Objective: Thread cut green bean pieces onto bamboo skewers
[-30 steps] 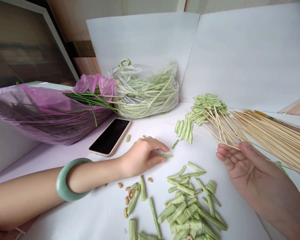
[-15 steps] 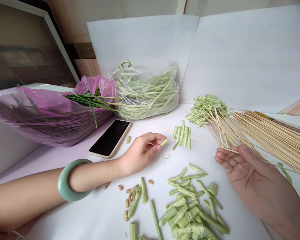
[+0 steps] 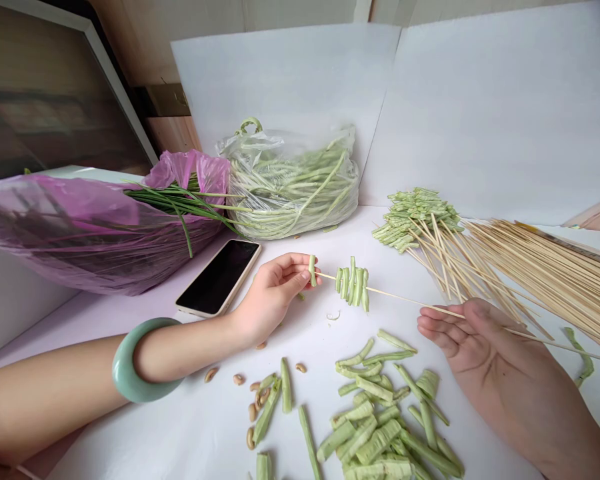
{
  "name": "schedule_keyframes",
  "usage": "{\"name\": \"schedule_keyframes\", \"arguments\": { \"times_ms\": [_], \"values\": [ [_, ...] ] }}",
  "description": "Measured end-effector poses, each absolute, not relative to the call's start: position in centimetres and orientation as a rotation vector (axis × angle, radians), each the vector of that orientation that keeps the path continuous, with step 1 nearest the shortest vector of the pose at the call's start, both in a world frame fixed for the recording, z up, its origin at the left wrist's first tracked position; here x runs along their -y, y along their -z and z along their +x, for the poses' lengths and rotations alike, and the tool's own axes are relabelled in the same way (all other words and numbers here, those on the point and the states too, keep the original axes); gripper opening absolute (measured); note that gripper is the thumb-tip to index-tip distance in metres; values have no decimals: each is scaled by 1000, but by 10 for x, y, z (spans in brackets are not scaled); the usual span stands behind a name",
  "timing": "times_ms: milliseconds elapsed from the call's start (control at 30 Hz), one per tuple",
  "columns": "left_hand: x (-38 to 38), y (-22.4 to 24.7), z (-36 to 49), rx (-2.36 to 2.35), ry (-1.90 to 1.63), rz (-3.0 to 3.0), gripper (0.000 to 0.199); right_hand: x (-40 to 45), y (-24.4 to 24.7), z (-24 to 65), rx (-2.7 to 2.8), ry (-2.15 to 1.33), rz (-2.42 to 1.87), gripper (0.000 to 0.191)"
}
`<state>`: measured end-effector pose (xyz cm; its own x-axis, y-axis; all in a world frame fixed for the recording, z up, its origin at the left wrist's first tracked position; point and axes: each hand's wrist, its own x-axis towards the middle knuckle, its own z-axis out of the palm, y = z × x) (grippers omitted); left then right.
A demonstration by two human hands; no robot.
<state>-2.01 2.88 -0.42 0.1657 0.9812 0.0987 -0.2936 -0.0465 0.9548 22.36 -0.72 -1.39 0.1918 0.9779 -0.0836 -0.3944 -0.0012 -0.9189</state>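
Between thumb and fingers, my left hand pinches a short green bean piece, held upright. The tip of a thin wooden skewer meets this piece; whether it has gone through, I cannot tell. Several bean pieces are threaded side by side on the skewer, a short gap to the right of my left hand. My right hand, palm turned up, grips the skewer between thumb and fingers, its blunt end sticking out to the right. Below lies a pile of loose cut bean pieces on the white table.
Filled bean skewers lie stacked at the back right beside a bundle of bare skewers. A clear bag of long beans, a purple bag and a phone are further left. Brown seeds lie scattered in front.
The skewer has shifted left and down, and its tip now meets the bean piece in my left hand. My left hand has moved slightly left and turned that piece upright.
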Motion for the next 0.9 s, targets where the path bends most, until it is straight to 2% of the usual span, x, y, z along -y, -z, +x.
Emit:
{"name": "schedule_keyframes", "arguments": {
  "times_ms": [467,900],
  "values": [
    [-32,7,-22,-812,-1246,1061,14,5,14,224,706,-1273,-1024,9],
    [-34,8,-23,-826,-1252,1063,18,4,17,226,739,-1273,-1016,17]
  ]
}}
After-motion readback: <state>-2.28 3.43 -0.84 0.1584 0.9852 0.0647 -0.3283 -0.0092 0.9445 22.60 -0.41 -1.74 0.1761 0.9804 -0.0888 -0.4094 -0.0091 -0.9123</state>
